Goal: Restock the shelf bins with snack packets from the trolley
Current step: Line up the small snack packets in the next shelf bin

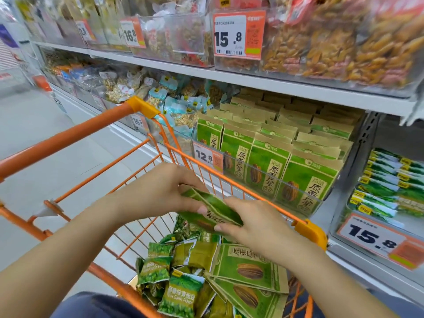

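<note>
Head view looks down into an orange wire trolley (146, 157) that stands close against a shelf unit (275, 86). Between the person and the lower shelf runs the trolley's right rim, and it crosses in front of the clear bin (298, 191) where green sunflower seed packets (263, 166) stand upright in rows. A price tag (207, 157) on the front of this bin reads 12.8.

The left hand (160, 191) and the right hand (254, 223) hold together a small stack of the same green seed packets (213, 210), above the trolley and just beside its right rim. The left fingers are curled around the far end of the stack, with the thumb on its near face. The right fingers are bent over the near end and pinch it.

In the trolley below lie more flat seed packets (247, 269) with a picture of a striped seed, and small green pea packets (179, 292) on which "Garlic Flavor" can be read.

To the right, another bin holds green and white packets (387, 191) lying in a pile, with a tag (376, 239) reading 15.8. On the upper shelf, clear bins hold orange-brown snacks (344, 42), and a tag (238, 35) there reads 15.8 too; a further one (132, 34) reads 16.8. Left of the seed bin lie pale blue packets of nuts (181, 111). The Chinese writing on the packets is visible but too small to give exactly.
</note>
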